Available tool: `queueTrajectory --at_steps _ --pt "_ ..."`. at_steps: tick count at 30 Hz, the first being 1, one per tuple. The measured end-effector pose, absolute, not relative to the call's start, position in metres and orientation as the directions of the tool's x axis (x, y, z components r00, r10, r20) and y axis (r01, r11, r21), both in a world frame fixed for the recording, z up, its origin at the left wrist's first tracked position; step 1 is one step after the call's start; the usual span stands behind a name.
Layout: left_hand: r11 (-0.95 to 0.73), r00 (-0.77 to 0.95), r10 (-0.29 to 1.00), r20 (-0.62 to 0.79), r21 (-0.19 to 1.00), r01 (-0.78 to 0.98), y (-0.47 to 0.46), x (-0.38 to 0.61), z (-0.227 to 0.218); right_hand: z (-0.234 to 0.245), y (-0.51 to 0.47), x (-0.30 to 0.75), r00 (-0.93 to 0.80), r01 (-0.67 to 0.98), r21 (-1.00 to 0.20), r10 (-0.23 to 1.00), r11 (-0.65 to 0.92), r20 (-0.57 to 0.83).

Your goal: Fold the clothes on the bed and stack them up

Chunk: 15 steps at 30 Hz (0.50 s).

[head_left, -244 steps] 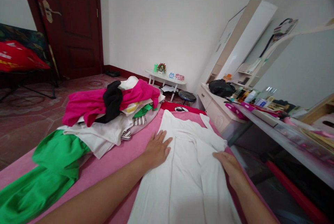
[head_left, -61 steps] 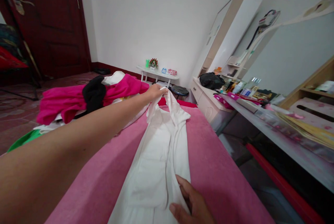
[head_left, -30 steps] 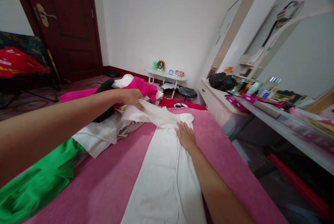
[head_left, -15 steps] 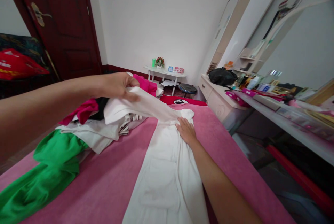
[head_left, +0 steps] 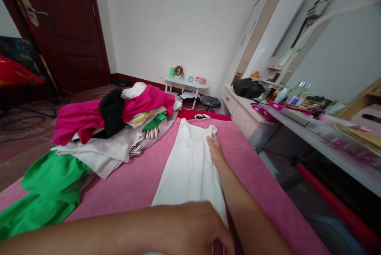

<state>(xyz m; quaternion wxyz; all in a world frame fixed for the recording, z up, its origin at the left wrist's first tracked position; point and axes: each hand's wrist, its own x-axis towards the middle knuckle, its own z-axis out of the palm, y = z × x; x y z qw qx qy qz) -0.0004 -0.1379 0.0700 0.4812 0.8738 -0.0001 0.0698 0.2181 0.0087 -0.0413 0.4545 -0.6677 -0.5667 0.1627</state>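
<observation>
A long white garment (head_left: pixel 190 160) lies flat down the middle of the pink bedspread, its narrow end away from me. At its far right corner my right hand (head_left: pixel 216 148) pinches the edge, thumb on top. My left hand (head_left: pixel 199 223) is low at the bottom of the view, across the near part of the garment, with its fingers curled onto the cloth. The back of that hand hides most of its grip and the garment's near end.
Left of the garment is a heap of clothes with a magenta piece (head_left: pixel 80 118), a black piece (head_left: pixel 111 106) and a green garment (head_left: pixel 56 183). A cluttered dressing table (head_left: pixel 297 112) stands at right. A small white table (head_left: pixel 184 81) and a round stool (head_left: pixel 210 101) are at the far wall.
My left hand has come down from above the clothes heap towards me, bringing the raised white cloth down over the garment. My right hand stays by the far right corner, fingers now curled.
</observation>
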Motion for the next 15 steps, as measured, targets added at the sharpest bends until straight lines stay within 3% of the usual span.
queueTrajectory --at_steps 3,5,7,15 --pt "-0.693 0.868 0.445 0.220 0.698 0.179 -0.100 0.014 0.049 -0.040 0.006 0.216 0.338 0.527 -0.845 0.889 0.094 0.309" --pt "-0.744 0.768 0.575 0.284 0.573 0.345 -0.075 0.017 0.034 -0.037 0.006 0.216 0.329 0.552 -0.824 0.876 0.125 0.353" --pt "-0.723 0.694 0.653 0.302 0.520 0.454 -0.056 0.017 0.018 -0.033 0.010 0.219 0.295 0.616 -0.774 0.869 0.144 0.397" --pt "-0.527 0.432 0.840 0.328 0.682 0.507 -0.038 0.015 -0.015 -0.016 0.067 0.240 0.319 0.541 -0.835 0.895 0.099 0.312"
